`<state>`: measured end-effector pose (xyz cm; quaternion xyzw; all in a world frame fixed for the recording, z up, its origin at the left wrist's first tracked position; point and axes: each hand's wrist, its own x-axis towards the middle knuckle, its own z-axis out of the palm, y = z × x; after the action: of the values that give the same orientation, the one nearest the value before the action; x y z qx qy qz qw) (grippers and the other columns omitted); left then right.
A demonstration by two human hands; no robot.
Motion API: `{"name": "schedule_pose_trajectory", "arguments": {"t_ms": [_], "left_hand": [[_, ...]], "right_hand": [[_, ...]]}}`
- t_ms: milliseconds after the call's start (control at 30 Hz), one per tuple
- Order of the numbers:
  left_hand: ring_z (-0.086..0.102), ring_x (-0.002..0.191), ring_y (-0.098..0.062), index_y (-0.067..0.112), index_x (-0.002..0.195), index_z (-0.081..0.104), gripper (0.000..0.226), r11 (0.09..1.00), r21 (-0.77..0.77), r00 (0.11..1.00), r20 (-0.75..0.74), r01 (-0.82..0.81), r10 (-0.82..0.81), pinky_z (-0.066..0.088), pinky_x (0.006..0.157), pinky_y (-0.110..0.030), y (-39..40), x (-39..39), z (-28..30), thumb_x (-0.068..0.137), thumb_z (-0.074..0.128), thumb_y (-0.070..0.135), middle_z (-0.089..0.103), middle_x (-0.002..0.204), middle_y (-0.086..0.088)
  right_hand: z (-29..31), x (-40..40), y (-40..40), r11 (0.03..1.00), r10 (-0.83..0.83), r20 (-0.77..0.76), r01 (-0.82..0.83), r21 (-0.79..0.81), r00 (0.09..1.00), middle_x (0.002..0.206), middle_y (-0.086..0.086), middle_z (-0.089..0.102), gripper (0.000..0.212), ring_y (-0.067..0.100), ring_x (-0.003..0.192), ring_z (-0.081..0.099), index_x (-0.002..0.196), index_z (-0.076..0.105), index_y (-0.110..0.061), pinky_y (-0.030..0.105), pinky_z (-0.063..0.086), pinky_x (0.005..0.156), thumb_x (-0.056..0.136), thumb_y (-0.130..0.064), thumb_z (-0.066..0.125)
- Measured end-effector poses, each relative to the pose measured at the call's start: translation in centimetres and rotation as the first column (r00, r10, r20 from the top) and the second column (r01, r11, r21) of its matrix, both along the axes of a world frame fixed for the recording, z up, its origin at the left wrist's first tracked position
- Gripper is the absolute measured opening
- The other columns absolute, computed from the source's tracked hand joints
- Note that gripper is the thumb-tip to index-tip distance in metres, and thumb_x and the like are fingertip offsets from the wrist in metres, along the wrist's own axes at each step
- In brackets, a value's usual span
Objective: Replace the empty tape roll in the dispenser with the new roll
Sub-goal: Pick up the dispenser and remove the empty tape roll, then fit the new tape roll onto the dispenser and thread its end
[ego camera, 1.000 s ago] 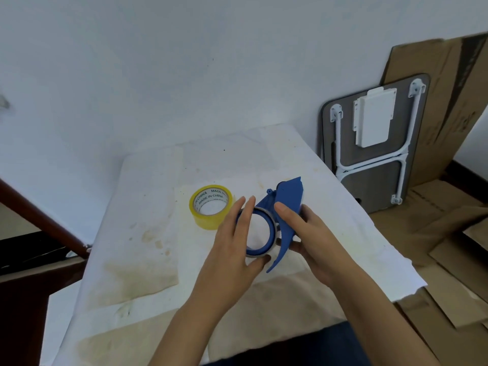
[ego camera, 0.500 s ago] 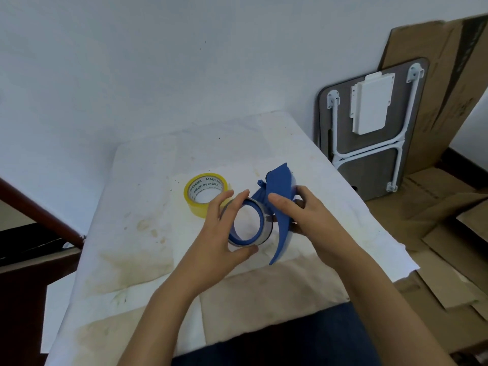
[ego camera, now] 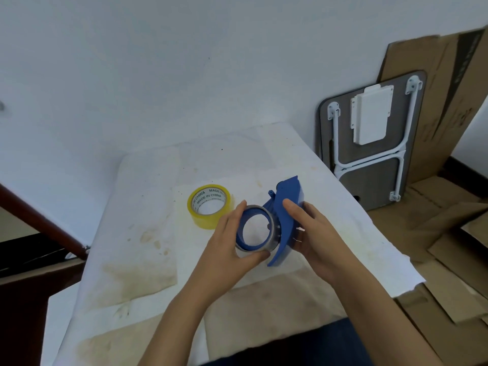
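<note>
My right hand [ego camera: 309, 233] holds the blue tape dispenser [ego camera: 286, 204] above the table, fingers wrapped over its curved body. My left hand [ego camera: 229, 247] grips the empty grey roll core [ego camera: 273, 228] that sits around the dispenser's blue hub, thumb below and fingers on top. The core looks partly slid off the hub toward the left. The new yellow tape roll [ego camera: 210, 206], printed "MADE IN CHINA", lies flat on the table just left of my hands, untouched.
The table [ego camera: 148, 233] wears a stained white paper cover and meets a white wall at the back. A folded grey table with white legs [ego camera: 369, 143] leans against the wall on the right, beside flattened cardboard [ego camera: 449, 233] on the floor.
My left hand has shifted its grip on the core and drawn it slightly left, off the hub. The dispenser tilted a little in my right hand. The camera view moved slightly.
</note>
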<state>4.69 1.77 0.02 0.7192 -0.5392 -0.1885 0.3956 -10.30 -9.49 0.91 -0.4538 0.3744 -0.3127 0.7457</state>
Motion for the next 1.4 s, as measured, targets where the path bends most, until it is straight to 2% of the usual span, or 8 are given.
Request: {"name": "schedule_pose_trajectory", "arguments": {"t_ms": [100,200,267,367,500,667,1200,1400], "left_hand": [[0.044,0.132,0.004,0.038,0.149,0.031,0.089,0.993,-0.058,0.99,-0.106,-0.101,0.094,0.044,0.105,-0.023,0.3,0.4,0.6,0.075,0.08,0.044,0.044,0.144,0.024],[0.052,0.128,0.001,0.052,0.14,0.037,0.081,0.94,-0.137,0.916,-0.307,-0.313,0.26,0.048,0.102,-0.028,1.1,1.6,1.3,0.073,0.081,0.042,0.048,0.14,0.027],[0.053,0.125,-0.005,0.043,0.145,0.035,0.083,0.884,-0.109,0.847,-0.361,-0.454,0.39,0.045,0.1,-0.027,1.8,3.1,1.4,0.076,0.08,0.038,0.041,0.144,0.014],[0.047,0.12,-0.01,0.035,0.148,0.032,0.085,0.846,0.006,0.814,-0.27,-0.533,0.514,0.038,0.101,-0.027,2.9,6.7,1.3,0.078,0.08,0.037,0.031,0.144,-0.001],[0.029,0.14,-0.024,0.029,0.153,0.025,0.09,0.812,0.157,0.813,-0.071,-0.562,0.577,0.03,0.114,-0.041,3.8,11.4,0.6,0.08,0.077,0.039,0.029,0.148,-0.007],[0.027,0.139,-0.032,0.026,0.154,0.022,0.091,0.791,0.199,0.815,0.124,-0.579,0.566,0.028,0.112,-0.046,3.0,14.2,-1.0,0.081,0.075,0.038,0.029,0.151,-0.01],[0.02,0.145,-0.035,0.026,0.156,0.016,0.091,0.806,0.255,0.845,0.143,-0.534,0.515,0.025,0.115,-0.048,2.6,15.0,-2.4,0.084,0.071,0.037,0.022,0.159,-0.014],[0.011,0.151,-0.024,0.031,0.155,0.019,0.089,0.928,-0.022,0.905,0.211,-0.373,0.369,0.021,0.118,-0.042,0.8,11.9,-0.2,0.085,0.073,0.036,0.003,0.166,-0.005]], "right_hand": [[-0.4,0.3,0.0,0.997,-0.067,0.012,0.067,0.027,0.998,0.112,0.006,0.072,0.06,0.023,0.099,0.07,0.127,0.057,-0.016,0.033,0.059,0.075,0.075,-0.043,0.073],[-0.4,0.7,-0.1,0.991,-0.116,0.032,0.114,0.076,0.993,0.108,0.004,0.074,0.049,0.021,0.093,0.072,0.124,0.059,-0.017,0.032,0.059,0.072,0.083,-0.039,0.07],[-0.2,1.2,-0.2,0.983,-0.133,0.06,0.124,0.134,0.989,0.111,0.006,0.073,0.043,0.021,0.093,0.07,0.121,0.062,-0.017,0.034,0.058,0.073,0.085,-0.04,0.068],[0.1,2.5,-0.1,0.963,-0.171,0.111,0.142,0.231,0.979,0.11,0.009,0.07,0.027,0.023,0.097,0.066,0.109,0.064,-0.019,0.035,0.057,0.075,0.089,-0.037,0.064],[0.2,4.3,0.1,0.95,-0.226,0.137,0.187,0.249,0.964,0.109,0.005,0.069,0.03,0.02,0.095,0.066,0.116,0.061,-0.021,0.034,0.057,0.076,0.09,-0.036,0.064],[-0.2,5.5,0.7,0.952,-0.228,0.147,0.189,0.239,0.962,0.104,0.002,0.071,0.02,0.018,0.094,0.066,0.107,0.064,-0.025,0.038,0.054,0.088,0.09,-0.036,0.063],[-0.5,5.8,0.8,0.948,-0.227,0.093,0.198,0.251,0.969,0.111,0.004,0.068,0.047,0.019,0.096,0.065,0.13,0.052,-0.015,0.034,0.055,0.073,0.089,-0.036,0.065],[-0.7,4.7,0.5,0.971,-0.186,0.063,0.174,0.162,0.981,0.124,0.006,0.067,0.052,0.017,0.1,0.066,0.133,0.054,-0.019,0.03,0.056,0.072,0.087,-0.039,0.066]]}}
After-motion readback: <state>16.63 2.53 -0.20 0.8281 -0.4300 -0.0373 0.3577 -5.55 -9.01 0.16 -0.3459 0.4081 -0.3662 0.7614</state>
